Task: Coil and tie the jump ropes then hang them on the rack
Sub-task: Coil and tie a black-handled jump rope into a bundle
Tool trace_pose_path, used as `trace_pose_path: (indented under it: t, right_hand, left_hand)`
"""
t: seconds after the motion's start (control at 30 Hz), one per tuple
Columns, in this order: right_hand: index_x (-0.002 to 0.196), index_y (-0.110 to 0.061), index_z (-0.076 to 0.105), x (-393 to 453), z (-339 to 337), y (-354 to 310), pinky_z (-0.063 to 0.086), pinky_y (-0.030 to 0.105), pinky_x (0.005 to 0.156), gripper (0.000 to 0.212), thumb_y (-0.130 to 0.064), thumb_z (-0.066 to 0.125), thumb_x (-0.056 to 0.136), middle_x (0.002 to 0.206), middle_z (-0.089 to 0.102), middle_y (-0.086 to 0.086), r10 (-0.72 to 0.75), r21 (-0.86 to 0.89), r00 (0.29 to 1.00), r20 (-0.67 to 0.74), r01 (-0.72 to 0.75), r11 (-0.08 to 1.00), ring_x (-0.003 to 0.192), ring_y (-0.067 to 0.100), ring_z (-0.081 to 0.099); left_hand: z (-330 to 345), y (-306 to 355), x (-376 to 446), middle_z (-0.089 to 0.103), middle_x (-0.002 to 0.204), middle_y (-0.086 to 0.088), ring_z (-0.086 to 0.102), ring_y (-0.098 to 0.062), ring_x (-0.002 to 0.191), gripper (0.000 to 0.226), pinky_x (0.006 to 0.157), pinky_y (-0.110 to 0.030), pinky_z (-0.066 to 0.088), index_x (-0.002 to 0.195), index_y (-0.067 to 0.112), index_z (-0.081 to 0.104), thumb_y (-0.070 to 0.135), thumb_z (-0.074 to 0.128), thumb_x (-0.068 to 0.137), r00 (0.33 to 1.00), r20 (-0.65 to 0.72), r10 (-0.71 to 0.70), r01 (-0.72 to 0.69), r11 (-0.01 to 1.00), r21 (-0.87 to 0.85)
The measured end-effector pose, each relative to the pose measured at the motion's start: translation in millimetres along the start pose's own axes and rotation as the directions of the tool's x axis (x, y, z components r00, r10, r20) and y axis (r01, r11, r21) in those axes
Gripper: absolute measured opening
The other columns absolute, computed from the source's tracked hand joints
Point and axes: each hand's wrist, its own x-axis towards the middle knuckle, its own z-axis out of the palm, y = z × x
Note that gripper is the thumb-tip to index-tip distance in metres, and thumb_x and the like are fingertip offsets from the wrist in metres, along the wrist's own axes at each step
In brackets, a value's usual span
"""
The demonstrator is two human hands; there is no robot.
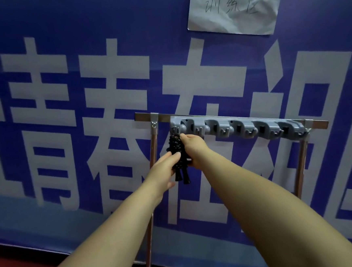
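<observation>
We see both hands on a coiled black jump rope under the grey rack's leftmost hook: left hand holding its middle, right hand gripping beside it.

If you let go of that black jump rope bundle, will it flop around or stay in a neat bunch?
The jump rope bundle looks tightly wound, so it would probably keep its shape. Its two handles dangle below and may swing a little. It looks small in both hands, so it is likely light. Whether it already sits on the rack hook is unclear.
</observation>
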Motion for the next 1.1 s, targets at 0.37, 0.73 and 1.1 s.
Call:
trace_pose_path:
  t: [0.37,0.73,1.1]
  right_hand:
    - [0.144,-0.017,0.037,-58,-40,86,0.045,0.046,0.1,0.06,-0.052,0.044,0.096,0.146,0.041,0.009,0.228,-0.033,0.969,0.096,-0.226,0.974,0.128,0.028,0.045]
    - [0.119,-0.019,0.054,-177,-41,288,0.047,0.03,0.077,0.038,-0.048,0.047,0.096,0.11,0.06,0.005,0.462,-0.186,0.861,0.211,-0.429,0.884,0.095,0.02,0.06]
    - [0.094,-0.016,0.059,-257,-11,552,0.043,0.024,0.067,0.025,-0.04,0.052,0.095,0.088,0.061,0.002,0.81,-0.314,0.545,0.216,-0.747,0.586,0.082,0.018,0.057]
  left_hand:
    - [17,-28,-38,0.039,0.148,0.0,0.033,-0.02,0.137,0.052,0.111,-0.041,0.027,0.143,0.021,0.038,0.042,0.045,0.096,0.994,-0.089,-0.068,0.081,0.984,0.157]
    - [11,-216,-132,0.058,0.115,-0.003,0.052,-0.017,0.108,0.022,0.091,-0.03,0.037,0.114,0.016,0.058,0.025,0.052,0.095,0.908,-0.238,-0.345,0.398,0.889,0.228]
    - [-36,-487,-227,0.061,0.1,-0.002,0.051,-0.018,0.104,0.008,0.078,-0.027,0.039,0.087,0.022,0.055,0.026,0.054,0.094,0.514,-0.287,-0.809,0.851,0.523,0.049]
